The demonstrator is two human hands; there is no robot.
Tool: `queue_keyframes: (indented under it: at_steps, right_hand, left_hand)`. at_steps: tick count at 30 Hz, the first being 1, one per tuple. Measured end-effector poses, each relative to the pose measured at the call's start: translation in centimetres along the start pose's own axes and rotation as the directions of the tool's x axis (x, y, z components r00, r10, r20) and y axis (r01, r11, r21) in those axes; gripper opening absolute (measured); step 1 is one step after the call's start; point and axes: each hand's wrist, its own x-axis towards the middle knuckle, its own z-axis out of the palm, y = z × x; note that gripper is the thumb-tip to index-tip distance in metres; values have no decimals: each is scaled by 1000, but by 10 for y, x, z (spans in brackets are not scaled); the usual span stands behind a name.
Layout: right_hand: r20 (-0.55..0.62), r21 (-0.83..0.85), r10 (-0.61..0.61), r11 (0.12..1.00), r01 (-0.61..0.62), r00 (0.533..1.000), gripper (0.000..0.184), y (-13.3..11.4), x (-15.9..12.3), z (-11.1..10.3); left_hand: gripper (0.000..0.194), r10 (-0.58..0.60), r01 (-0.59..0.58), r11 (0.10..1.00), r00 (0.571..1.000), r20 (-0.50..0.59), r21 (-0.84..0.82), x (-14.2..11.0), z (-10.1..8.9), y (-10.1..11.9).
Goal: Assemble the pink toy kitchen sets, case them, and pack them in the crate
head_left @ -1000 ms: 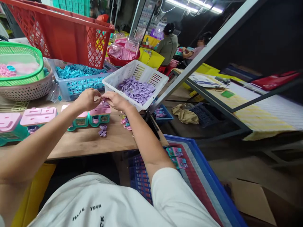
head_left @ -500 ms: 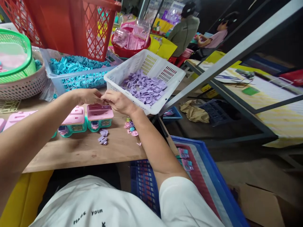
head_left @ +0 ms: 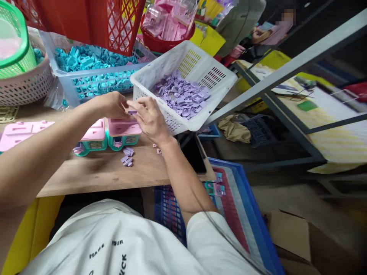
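Your two hands at work above the counter [head_left: 94, 173]; clock directions are taken from the purple piece [head_left: 132, 112] at the centre. That narrow piece lies between your fingertips, raised over the nearest pink-topped toy [head_left: 123, 130], whose teal body stands at half past six. Your right hand [head_left: 151, 118] has its fingers curled and only narrowly parted, with the piece at their tips. Your left hand [head_left: 113, 105] comes in from nine o'clock, its fingers bent inward; whether they also grip the piece cannot be told, since the tips are partly hidden.

Compared with half a second ago, when the fingertips met closely and hid whatever lay between them, your right fingers have spread and the piece shows. This suggests a part being turned or shifted in the air, not yet seated on anything visible.

A second pink-topped toy [head_left: 93, 133] stands at eight o'clock. Loose purple pieces [head_left: 127, 157] lie at six, small pink pieces [head_left: 157, 149] between four and five, beside your right wrist. The white basket [head_left: 169, 63], holding more purple pieces, sits at two o'clock; the blue bin [head_left: 100, 71] of turquoise parts at half past ten.
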Motion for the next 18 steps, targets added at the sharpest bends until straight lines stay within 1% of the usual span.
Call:
queue_keyframes:
  at_steps: [1,2,3,4,5,6,7,8,10,12,15,16,18]
  right_hand:
    - [-73,-11,44,999,-45,996,28,-10,-11,-4]
    - [-121,-7,87,996,-88,989,27,-20,-23,-7]
    - [-125,7,120,993,-120,985,25,-29,-37,-8]
    - [-82,22,141,990,-140,987,23,-37,-50,-7]
    - [0,31,149,988,-149,989,20,-42,-63,-3]
    - [100,35,150,987,-154,984,18,-45,-74,2]
    - [190,33,154,986,-163,970,18,-47,-83,9]
    - [256,25,168,983,-181,952,18,-46,-89,15]
    - [304,3,211,975,-223,929,19,-43,-96,27]
    - [292,15,227,970,-241,929,16,-42,-96,31]
    - [228,118,191,968,-222,955,13,-50,-91,26]
    - [193,156,170,967,-202,966,13,-54,-89,22]
    - [99,205,127,968,-145,987,12,-63,-81,15]
  left_hand:
    - [37,69,-67,995,997,-27,78,-14,-1,0]
    - [38,158,-149,980,986,-56,135,-30,-1,-3]
    - [37,256,-240,958,963,-87,156,-47,0,-8]
    - [34,344,-328,935,932,-116,137,-62,0,-14]
    - [29,400,-389,915,908,-124,103,-76,1,-22]
    - [23,428,-423,904,896,-115,67,-88,2,-30]
    - [20,438,-436,899,893,-99,43,-97,3,-37]
    - [18,437,-436,899,896,-83,32,-103,4,-43]
    - [19,431,-430,902,900,-59,38,-109,7,-51]
    - [22,453,-450,890,891,-24,67,-112,12,-53]
    - [25,494,-493,866,869,16,86,-115,22,-52]
    - [27,493,-493,868,870,15,69,-116,24,-51]
    - [31,465,-464,885,885,18,-25,-116,27,-51]
